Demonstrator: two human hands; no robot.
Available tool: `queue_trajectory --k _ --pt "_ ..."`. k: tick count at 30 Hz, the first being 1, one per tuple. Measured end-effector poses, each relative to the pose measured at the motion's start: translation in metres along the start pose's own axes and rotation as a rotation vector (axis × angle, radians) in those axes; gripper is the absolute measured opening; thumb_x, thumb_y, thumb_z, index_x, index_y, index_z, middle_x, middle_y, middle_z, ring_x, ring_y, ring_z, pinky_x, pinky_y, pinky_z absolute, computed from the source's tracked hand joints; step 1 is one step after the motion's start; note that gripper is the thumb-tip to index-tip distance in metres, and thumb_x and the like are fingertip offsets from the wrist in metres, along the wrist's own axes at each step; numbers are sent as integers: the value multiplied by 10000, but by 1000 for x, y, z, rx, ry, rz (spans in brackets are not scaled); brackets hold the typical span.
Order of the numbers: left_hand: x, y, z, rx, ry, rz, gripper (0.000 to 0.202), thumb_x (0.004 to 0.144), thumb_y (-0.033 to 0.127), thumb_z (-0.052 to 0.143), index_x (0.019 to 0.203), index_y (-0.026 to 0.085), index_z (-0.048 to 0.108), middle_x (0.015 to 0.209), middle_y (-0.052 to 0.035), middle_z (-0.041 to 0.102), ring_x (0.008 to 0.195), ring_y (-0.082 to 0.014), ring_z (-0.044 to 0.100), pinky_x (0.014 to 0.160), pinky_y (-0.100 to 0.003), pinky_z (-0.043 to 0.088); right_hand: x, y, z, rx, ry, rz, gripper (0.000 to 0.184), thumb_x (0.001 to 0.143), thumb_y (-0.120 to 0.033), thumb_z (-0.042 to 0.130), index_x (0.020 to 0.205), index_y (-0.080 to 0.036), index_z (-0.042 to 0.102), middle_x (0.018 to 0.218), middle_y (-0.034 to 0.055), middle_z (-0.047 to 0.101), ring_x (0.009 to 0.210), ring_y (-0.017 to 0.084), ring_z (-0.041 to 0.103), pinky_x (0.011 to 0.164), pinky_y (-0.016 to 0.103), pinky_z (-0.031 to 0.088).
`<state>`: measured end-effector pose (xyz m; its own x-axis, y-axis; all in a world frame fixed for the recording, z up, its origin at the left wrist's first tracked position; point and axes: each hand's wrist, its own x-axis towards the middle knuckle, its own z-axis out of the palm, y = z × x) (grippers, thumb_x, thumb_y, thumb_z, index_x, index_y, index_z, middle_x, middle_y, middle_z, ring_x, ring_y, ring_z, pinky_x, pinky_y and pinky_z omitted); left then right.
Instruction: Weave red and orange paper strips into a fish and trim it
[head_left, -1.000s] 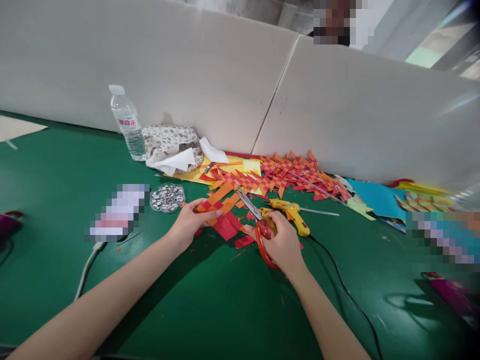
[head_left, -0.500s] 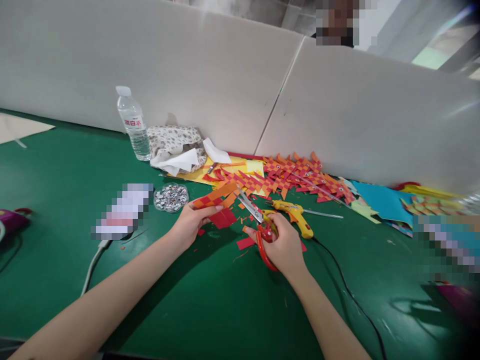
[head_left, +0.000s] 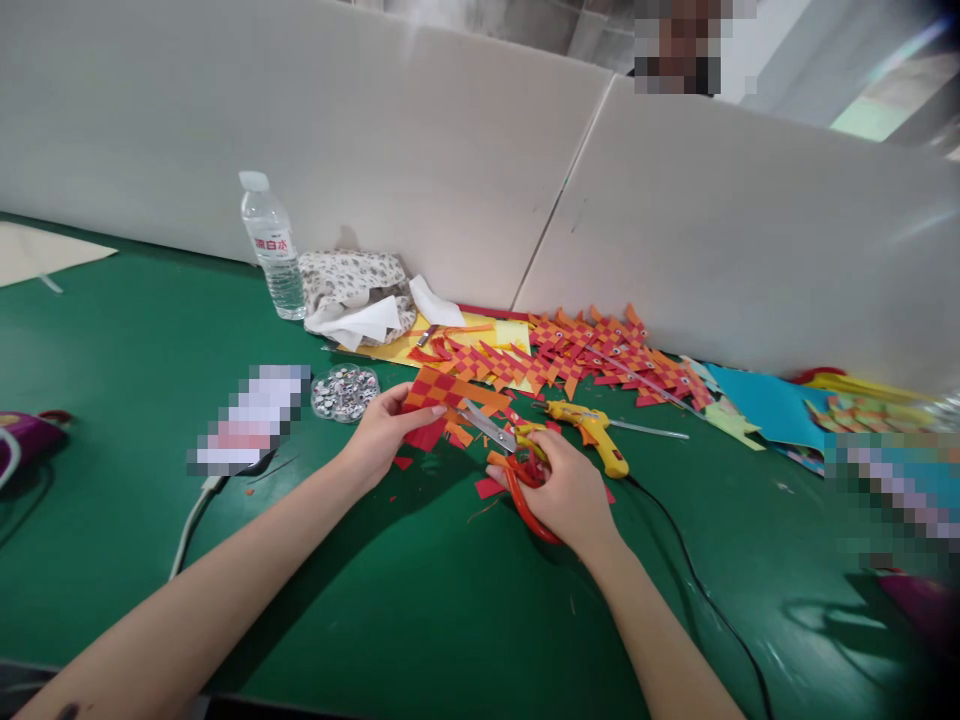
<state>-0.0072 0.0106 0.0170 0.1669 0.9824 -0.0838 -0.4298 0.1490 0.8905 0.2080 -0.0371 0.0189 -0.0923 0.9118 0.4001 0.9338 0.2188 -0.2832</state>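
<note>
My left hand (head_left: pixel 382 432) pinches a woven red-and-orange paper piece (head_left: pixel 442 395) just above the green table (head_left: pixel 420 600). Fingers of my right hand (head_left: pixel 564 490) sit in the red handles of a pair of scissors (head_left: pixel 504 450), whose blades point left at the loose strips of that woven piece. Red and orange paper scraps (head_left: pixel 491 487) lie on the table under and between the two hands.
A yellow glue gun (head_left: pixel 589 430) with a black cord lies just behind my right hand. A pile of woven paper pieces (head_left: pixel 592 350), a dish of googly eyes (head_left: pixel 345 392), a water bottle (head_left: pixel 271 245) and a patterned cloth (head_left: pixel 349 285) stand before white partition boards (head_left: pixel 420 150). Blue paper (head_left: pixel 757 400) lies right.
My left hand has turned the woven piece so its checkered face shows flatter. The scissors have swung lower and further left, their blades now at the piece's strip ends.
</note>
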Motion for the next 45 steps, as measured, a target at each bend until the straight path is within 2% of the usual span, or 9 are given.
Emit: queue_trajectory --k 5,10,15,18,22,28,32,36,45 --pt "2 -3 -2 -5 -46 -6 254 598 178 763 831 165 664 849 -20 707 771 -141 657 731 -254 534 -1 -3 0 17 -55 -15 399 678 -547 609 880 -207 552 861 51 634 706 209 608 544 275 404" --pt "0 -4 -1 83 -91 59 244 637 193 737 841 182 604 856 -3 676 746 -139 644 631 -235 542 -2 -3 0 54 -87 14 466 652 -581 624 911 -204 541 852 48 625 693 201 596 539 268 402" --pt "-5 -3 4 99 -149 103 336 619 140 745 887 192 548 839 11 670 763 -129 642 691 -221 526 -1 -5 0 52 -64 31 432 654 -576 621 854 -203 534 784 32 608 629 180 573 499 255 371" --pt "-7 -1 7 99 -114 89 362 595 130 757 877 196 538 848 11 682 793 -144 648 699 -221 520 -2 -6 0 64 -58 28 413 663 -561 619 853 -206 529 758 25 600 616 173 566 496 251 369" --pt "-8 -2 8 119 -78 70 350 598 136 750 855 202 521 789 19 687 725 -141 652 628 -214 510 -3 -7 1 69 -75 24 410 664 -559 620 857 -210 524 738 19 595 604 171 564 488 246 365" --pt "-8 -3 8 145 -97 55 344 585 132 749 814 203 503 728 32 684 659 -134 649 603 -224 499 -3 -9 1 57 -42 -5 415 677 -578 590 852 -208 521 753 37 599 578 173 562 477 248 355" --pt "-8 -4 7 136 -112 40 327 575 123 755 791 192 520 751 23 693 698 -144 661 627 -225 503 -3 -11 2 56 -63 2 404 678 -575 590 825 -208 506 760 39 588 587 173 554 476 248 355" --pt "-7 -6 7 108 -125 35 322 586 131 756 841 183 566 808 5 696 723 -144 659 635 -222 509 -4 -12 1 62 -94 10 387 674 -559 604 794 -213 478 726 24 566 586 170 545 469 245 350" --pt "-9 -5 9 45 -79 -23 391 582 152 770 938 190 613 874 -20 702 762 -160 658 610 -226 523 -5 -13 2 119 -78 -21 380 678 -547 610 715 -224 412 673 5 523 569 156 522 465 240 347"
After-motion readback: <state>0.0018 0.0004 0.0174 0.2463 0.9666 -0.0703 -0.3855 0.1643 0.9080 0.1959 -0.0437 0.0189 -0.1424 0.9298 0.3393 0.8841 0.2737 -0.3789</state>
